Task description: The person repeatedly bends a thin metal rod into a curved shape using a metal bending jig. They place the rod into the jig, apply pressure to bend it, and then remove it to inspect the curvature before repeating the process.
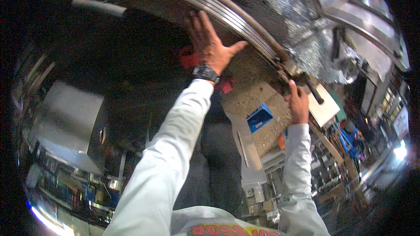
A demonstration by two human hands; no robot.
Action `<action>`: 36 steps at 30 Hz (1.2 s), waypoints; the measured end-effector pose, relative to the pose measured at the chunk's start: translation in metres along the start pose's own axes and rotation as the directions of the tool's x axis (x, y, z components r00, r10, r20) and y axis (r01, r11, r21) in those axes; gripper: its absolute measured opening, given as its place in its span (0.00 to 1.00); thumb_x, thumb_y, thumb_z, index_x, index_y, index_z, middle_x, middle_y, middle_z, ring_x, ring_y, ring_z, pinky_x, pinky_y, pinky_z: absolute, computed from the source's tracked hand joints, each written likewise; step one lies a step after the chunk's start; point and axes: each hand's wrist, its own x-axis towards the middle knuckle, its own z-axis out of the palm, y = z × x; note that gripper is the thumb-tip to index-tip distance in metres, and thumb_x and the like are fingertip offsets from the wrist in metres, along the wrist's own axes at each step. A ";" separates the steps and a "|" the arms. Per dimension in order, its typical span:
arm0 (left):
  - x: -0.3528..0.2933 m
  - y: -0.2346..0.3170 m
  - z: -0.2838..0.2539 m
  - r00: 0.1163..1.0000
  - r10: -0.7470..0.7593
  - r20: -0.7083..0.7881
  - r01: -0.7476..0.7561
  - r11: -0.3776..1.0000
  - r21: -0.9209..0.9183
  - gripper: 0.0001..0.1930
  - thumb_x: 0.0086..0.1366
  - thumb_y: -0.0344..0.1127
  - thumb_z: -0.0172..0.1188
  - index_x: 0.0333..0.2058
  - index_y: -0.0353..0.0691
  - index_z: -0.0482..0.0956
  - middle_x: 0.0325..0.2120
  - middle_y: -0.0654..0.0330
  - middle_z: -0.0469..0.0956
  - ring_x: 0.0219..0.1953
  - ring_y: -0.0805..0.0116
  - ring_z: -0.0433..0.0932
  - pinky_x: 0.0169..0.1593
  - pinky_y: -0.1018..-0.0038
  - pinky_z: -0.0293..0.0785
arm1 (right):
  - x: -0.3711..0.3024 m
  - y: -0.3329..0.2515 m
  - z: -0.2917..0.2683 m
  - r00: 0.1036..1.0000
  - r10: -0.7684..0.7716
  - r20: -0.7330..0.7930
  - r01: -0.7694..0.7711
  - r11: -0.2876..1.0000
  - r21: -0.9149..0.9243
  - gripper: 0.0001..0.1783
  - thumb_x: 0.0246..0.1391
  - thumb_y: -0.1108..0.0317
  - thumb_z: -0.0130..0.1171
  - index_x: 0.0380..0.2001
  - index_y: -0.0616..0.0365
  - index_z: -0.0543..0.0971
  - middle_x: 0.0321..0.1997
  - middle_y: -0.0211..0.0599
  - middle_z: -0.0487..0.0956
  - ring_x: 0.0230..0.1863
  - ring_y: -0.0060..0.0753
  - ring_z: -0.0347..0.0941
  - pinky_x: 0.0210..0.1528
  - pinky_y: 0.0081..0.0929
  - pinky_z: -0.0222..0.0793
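My left hand (214, 49), with a black watch (206, 73) at its wrist, is stretched out with fingers spread and nothing in it. Its fingertips lie at the near edge of a long bundle of shiny metal rails (227, 16); I cannot tell whether they touch. Near the right end of the rails is my right hand (299, 107), its index finger pointing up toward the metal end fitting (290, 68). The other fingers look curled, and what they may hold is hidden. A dark cylindrical bar (316, 92) juts out just beside this hand.
Crinkled silver foil (302, 52) covers the area beyond the rails. Below, a blue bin (260, 118) stands on the stained floor (273, 140) beside a pale board (245, 148). A white panel (323, 105) is right of my right hand. A metal sheet box (68, 116) stands left.
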 end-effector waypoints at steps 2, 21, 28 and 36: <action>-0.004 0.006 0.000 1.000 -0.025 -0.010 0.026 0.999 0.039 0.74 0.41 0.72 0.74 0.73 0.35 0.38 0.73 0.35 0.38 0.75 0.31 0.36 0.74 0.39 0.37 | -0.006 -0.010 -0.007 0.996 -0.084 -0.018 0.083 0.995 -0.064 0.32 0.64 0.40 0.57 0.37 0.65 0.81 0.26 0.41 0.81 0.28 0.33 0.78 0.36 0.30 0.71; -0.003 0.024 -0.010 0.991 -0.126 0.038 0.117 0.978 0.173 0.63 0.44 0.57 0.79 0.69 0.32 0.47 0.72 0.35 0.42 0.73 0.29 0.41 0.74 0.43 0.40 | 0.014 0.002 -0.008 0.962 -0.272 0.025 0.249 0.834 -0.493 0.29 0.58 0.41 0.61 0.37 0.61 0.81 0.42 0.59 0.82 0.45 0.61 0.79 0.47 0.49 0.73; -0.004 0.021 -0.005 0.994 -0.112 0.003 0.110 0.976 0.190 0.67 0.39 0.61 0.80 0.68 0.36 0.45 0.73 0.39 0.40 0.75 0.33 0.37 0.72 0.35 0.42 | -0.009 -0.013 -0.011 0.792 -0.607 0.061 0.560 0.682 -0.470 0.19 0.54 0.58 0.66 0.43 0.60 0.77 0.42 0.51 0.80 0.45 0.58 0.77 0.45 0.48 0.73; -0.002 0.025 -0.008 0.994 -0.105 0.002 0.103 0.977 0.189 0.68 0.39 0.62 0.80 0.68 0.36 0.44 0.74 0.39 0.38 0.74 0.31 0.37 0.72 0.34 0.40 | -0.008 -0.013 -0.020 0.683 -0.720 0.127 0.650 0.518 -0.556 0.17 0.55 0.58 0.66 0.41 0.58 0.76 0.38 0.46 0.80 0.40 0.55 0.78 0.40 0.49 0.73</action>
